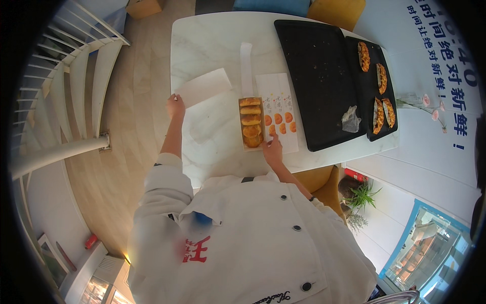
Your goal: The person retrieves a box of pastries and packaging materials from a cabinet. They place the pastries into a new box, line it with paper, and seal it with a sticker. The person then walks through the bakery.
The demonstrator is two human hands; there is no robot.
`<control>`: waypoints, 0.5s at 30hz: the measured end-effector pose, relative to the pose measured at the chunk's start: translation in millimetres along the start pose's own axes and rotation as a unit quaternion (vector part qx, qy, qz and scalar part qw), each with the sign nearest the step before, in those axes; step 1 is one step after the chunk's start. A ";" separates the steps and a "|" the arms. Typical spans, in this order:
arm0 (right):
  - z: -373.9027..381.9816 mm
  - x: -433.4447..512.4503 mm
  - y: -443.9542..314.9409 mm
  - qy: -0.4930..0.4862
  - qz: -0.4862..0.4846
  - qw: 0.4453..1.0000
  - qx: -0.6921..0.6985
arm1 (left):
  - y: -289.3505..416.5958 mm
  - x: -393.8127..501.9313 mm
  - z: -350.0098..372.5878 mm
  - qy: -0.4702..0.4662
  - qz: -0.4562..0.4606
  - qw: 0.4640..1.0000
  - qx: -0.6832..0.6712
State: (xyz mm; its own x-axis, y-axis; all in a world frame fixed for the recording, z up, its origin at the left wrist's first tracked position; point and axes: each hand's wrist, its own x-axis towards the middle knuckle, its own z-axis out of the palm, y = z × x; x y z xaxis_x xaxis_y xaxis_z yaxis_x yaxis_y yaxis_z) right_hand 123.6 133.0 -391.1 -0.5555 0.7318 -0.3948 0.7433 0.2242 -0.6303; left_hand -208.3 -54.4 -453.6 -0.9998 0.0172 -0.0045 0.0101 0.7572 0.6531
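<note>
My left hand [176, 106] pinches the left end of a flat white sheet of paper or card [204, 88] over the table's left side. Several round golden pastries [251, 120] stand in a row in a narrow open box [241, 133]. At the box's lower right corner is my right hand [273, 150], its fingertips over the edge of a printed card sleeve [290, 138] that shows pastry pictures and writing. Whether those fingers grip the box or the sleeve cannot be told. A narrow white strip [246, 68] lies above the box.
The marble-patterned table [212, 34] carries a large black baking tray [319, 76] with a crumpled clear plastic piece [351, 119]. Beside it, a smaller black tray [351, 49] holds several topped breads [363, 57]. Pink flowers [426, 100] stand at the right edge; a yellow chair [319, 180] is below.
</note>
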 end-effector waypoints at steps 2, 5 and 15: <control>-1.3 1.1 -10.1 0.161 -0.127 0.976 -0.072 | 4.7 2.6 -13.4 0.037 0.000 0.999 -0.016; -12.4 28.4 -34.3 0.157 -0.243 0.957 -0.033 | 13.5 3.6 -49.4 0.088 0.028 0.993 -0.079; -17.0 118.2 -97.7 -0.029 0.031 0.997 -0.067 | -60.9 -92.7 -154.5 -0.136 0.180 0.974 0.004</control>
State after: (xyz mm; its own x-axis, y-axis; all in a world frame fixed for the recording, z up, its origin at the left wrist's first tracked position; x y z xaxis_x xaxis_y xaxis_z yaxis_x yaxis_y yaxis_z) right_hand -8.4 208.5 -364.9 -0.5244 0.7089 -0.4717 0.8183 0.2664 -0.5093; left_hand -118.5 -202.9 -376.0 -0.8907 0.4539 0.0228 0.3605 0.6750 0.6438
